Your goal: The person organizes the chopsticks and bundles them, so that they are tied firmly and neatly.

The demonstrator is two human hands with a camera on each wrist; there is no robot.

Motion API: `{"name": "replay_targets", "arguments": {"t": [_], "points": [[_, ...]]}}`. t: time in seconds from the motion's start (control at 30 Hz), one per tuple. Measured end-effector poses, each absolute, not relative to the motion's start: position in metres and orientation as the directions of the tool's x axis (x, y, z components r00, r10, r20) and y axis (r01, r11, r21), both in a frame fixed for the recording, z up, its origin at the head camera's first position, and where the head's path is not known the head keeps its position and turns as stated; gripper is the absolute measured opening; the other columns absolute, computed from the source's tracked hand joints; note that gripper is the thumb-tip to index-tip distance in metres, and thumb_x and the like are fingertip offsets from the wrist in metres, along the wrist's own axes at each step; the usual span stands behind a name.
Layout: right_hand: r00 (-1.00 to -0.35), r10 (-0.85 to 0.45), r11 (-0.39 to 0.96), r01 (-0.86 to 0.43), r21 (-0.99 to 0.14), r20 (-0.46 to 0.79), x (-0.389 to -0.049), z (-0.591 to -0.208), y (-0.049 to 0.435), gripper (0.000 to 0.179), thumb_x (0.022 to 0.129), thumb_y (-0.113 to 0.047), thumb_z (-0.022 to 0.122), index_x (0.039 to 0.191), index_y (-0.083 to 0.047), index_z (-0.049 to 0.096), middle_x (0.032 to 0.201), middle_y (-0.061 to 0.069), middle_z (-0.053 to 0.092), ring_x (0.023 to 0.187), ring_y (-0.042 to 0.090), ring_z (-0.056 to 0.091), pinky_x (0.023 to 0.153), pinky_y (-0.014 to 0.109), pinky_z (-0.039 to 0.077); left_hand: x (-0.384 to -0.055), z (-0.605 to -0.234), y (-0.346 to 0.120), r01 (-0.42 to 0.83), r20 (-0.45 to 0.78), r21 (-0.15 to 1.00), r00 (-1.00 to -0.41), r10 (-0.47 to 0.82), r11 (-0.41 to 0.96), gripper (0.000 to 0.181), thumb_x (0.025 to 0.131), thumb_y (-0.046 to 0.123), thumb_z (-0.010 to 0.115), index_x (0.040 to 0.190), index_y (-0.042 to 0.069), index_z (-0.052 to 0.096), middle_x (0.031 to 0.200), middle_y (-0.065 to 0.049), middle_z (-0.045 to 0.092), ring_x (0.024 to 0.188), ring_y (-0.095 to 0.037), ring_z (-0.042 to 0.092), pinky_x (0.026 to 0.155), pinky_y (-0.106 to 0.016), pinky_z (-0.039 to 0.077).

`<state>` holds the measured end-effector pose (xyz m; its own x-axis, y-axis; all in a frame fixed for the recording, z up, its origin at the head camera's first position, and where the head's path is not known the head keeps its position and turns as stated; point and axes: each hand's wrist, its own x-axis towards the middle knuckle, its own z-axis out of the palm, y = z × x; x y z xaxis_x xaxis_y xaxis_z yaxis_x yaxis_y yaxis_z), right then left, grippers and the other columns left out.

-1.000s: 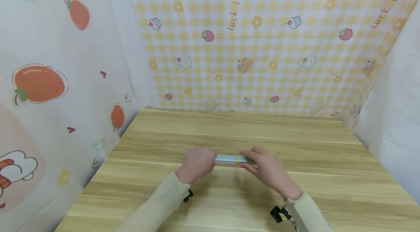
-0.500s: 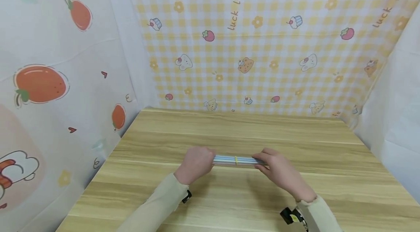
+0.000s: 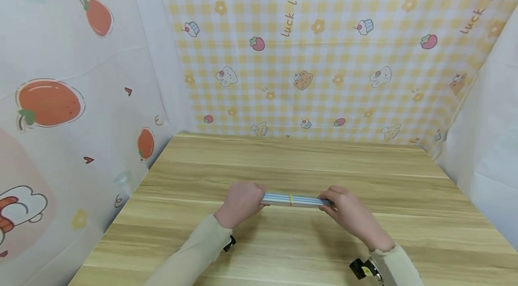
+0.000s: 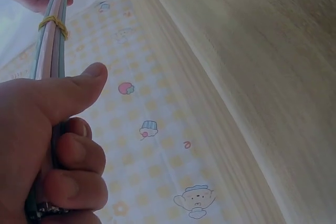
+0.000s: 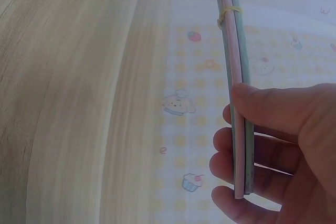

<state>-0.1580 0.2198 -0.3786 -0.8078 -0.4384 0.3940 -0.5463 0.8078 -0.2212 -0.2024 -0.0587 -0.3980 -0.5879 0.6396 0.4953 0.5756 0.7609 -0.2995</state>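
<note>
A bundle of slim, straight sticks (image 3: 305, 201) in pale blue, green and pink, resembling chopsticks, stretches between both hands above the table. A yellow rubber band (image 3: 291, 200) binds it near the middle of the exposed length. My left hand (image 3: 243, 202) grips one end in curled fingers; in the left wrist view its thumb (image 4: 79, 88) lies across the sticks. My right hand (image 3: 349, 214) holds the other end. From the right wrist, the thumb (image 5: 273, 107) presses one side while the fingers curl behind, and the blunt stick ends (image 5: 242, 195) show.
Beneath the hands is a wood-grain table (image 3: 299, 160). A yellow checked cloth (image 3: 323, 61) with cartoon prints hangs behind its far edge. White printed fabric (image 3: 101, 119) borders the left, and plain white fabric (image 3: 485, 124) the right.
My right hand has slid rightward along the bundle to its end, baring more of the sticks. The bundle's right side sits slightly lower. My left hand keeps its grip, almost still.
</note>
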Motion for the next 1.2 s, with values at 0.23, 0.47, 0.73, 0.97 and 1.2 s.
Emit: {"name": "replay_targets", "arguments": {"t": [0.23,0.47,0.73,0.97,1.2], "points": [[-0.808,-0.436,0.813,-0.543,-0.212,0.397,-0.159,-0.382,0.22,0.017,0.075,-0.008,0.079,0.089,-0.008,0.07,0.079,-0.007,0.06,0.066,-0.003,0.049,0.056,0.016,0.045,-0.201,-0.396,-0.06,0.607,0.404,-0.268,-0.634,0.659,0.748,0.04,0.072,0.054,0.075,0.071,0.017,0.059,0.056,0.007,0.057,0.041,0.0,0.04,0.036,-0.018,0.034],[-0.82,-0.426,0.822,-0.527,-0.217,0.382,-0.162,-0.39,0.22,0.017,0.075,-0.01,0.079,0.09,-0.009,0.071,0.079,-0.007,0.061,0.066,-0.003,0.051,0.057,0.016,0.045,-0.201,-0.398,-0.062,0.634,0.311,-0.182,-0.689,0.655,0.752,0.043,0.075,0.054,0.073,0.074,0.016,0.054,0.053,0.009,0.046,0.041,0.0,0.035,0.036,-0.016,0.028],[-0.846,-0.397,0.836,-0.493,-0.239,0.356,-0.162,-0.398,0.221,0.017,0.076,-0.011,0.078,0.091,-0.009,0.071,0.083,-0.006,0.064,0.07,0.001,0.057,0.06,0.019,0.048,-0.203,-0.401,-0.062,0.669,0.227,0.006,-0.725,0.65,0.744,0.034,0.082,0.042,0.071,0.081,0.017,0.047,0.063,0.01,0.051,0.046,-0.002,0.036,0.039,-0.018,0.029],[-0.842,-0.401,0.841,-0.495,-0.221,0.36,-0.163,-0.406,0.222,0.016,0.074,-0.012,0.079,0.088,-0.011,0.071,0.081,-0.006,0.065,0.07,0.003,0.058,0.06,0.019,0.049,-0.202,-0.404,-0.064,0.678,0.157,0.108,-0.734,0.661,0.727,0.023,0.087,0.032,0.066,0.086,0.017,0.049,0.07,0.009,0.047,0.053,-0.003,0.037,0.044,-0.018,0.032],[-0.832,-0.431,0.826,-0.52,-0.218,0.349,-0.168,-0.42,0.224,0.014,0.074,-0.013,0.079,0.085,-0.011,0.072,0.079,-0.007,0.063,0.07,0.002,0.058,0.061,0.019,0.049,-0.203,-0.412,-0.064,0.664,0.107,0.129,-0.747,0.656,0.736,0.018,0.088,0.026,0.067,0.097,0.013,0.059,0.08,0.006,0.053,0.059,-0.003,0.041,0.05,-0.017,0.037]]}}
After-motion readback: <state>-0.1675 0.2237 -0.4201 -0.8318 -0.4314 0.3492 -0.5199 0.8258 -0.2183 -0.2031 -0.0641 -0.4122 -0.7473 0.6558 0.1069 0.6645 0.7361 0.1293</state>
